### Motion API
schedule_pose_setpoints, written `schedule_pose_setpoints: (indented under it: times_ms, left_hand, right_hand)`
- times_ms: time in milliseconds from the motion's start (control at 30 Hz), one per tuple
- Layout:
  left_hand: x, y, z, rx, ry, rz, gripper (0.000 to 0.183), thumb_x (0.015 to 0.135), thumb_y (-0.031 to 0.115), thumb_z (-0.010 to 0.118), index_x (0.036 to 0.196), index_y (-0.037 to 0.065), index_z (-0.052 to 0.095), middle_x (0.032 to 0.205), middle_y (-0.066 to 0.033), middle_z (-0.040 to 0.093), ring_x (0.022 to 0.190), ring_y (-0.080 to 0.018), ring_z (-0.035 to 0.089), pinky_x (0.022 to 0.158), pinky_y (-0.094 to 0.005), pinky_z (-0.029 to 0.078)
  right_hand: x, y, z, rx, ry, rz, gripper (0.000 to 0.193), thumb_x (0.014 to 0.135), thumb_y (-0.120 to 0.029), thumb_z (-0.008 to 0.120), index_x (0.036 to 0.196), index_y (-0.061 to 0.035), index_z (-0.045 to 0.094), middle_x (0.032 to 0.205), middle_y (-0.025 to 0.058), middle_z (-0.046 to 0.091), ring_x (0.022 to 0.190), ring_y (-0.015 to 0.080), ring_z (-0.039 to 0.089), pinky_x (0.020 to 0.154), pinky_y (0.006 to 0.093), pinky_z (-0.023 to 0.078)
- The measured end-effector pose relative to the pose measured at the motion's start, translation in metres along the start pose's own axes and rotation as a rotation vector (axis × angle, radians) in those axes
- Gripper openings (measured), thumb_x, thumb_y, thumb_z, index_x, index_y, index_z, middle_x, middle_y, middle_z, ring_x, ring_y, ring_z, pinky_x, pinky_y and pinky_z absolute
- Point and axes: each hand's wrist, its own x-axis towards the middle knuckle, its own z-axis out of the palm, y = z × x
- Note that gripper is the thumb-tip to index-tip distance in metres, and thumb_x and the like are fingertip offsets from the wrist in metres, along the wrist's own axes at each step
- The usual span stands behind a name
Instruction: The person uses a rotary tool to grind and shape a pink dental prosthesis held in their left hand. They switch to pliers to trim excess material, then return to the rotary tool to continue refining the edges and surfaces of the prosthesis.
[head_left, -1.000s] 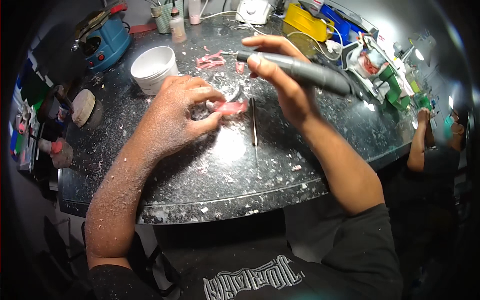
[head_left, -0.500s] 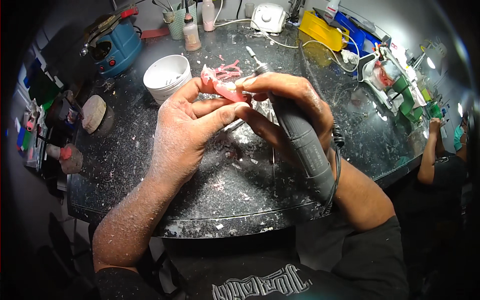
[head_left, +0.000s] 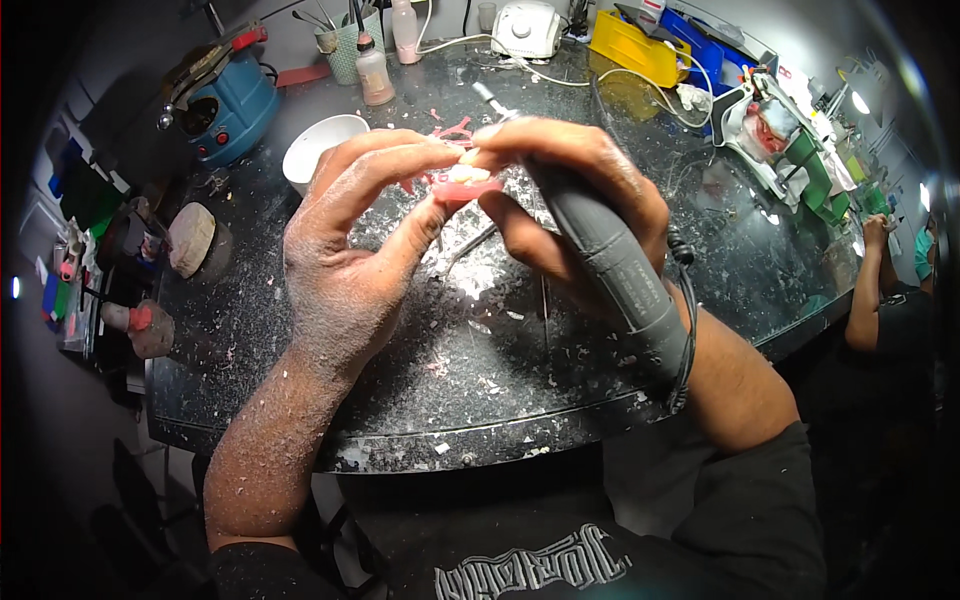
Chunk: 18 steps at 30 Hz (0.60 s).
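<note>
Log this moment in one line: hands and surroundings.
Left hand: holding pink denture | Right hand: holding black rotary handpiece, also at denture | Bur: clear of denture | Nearby: white tub

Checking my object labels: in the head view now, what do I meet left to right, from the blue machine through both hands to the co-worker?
Blue machine → left hand → pink piece with white tooth-like parts → right hand, holding a dark handpiece → co-worker's hand.
</note>
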Motion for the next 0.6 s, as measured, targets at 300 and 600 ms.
schedule_pose_setpoints:
  times_ms: [300,600]
  left_hand:
    - [0.000,0.000,0.001,-0.205,0.137,-0.058,0.020,0.090,0.002,0.076,0.110,0.005,0.076,0.116,-0.0087,0.072,0.113,-0.0184,0.064,0.100,-0.0329,0.050]
    - [-0.003,-0.004,0.000,-0.223,0.161,-0.055,0.022,0.089,-0.001,0.075,0.110,0.003,0.074,0.116,-0.0100,0.071,0.113,-0.0182,0.064,0.100,-0.0322,0.049]
  right_hand:
    - [0.004,-0.001,-0.002,0.001,0.056,-0.195,0.037,0.074,-0.001,0.078,0.110,0.0020,0.070,0.105,0.0152,0.074,0.104,0.0291,0.074,0.099,0.0424,0.057]
    - [-0.001,-0.002,0.003,0.060,0.023,-0.125,0.043,0.067,0.007,0.080,0.107,0.0013,0.068,0.109,0.0206,0.074,0.100,0.0303,0.075,0.094,0.0396,0.060]
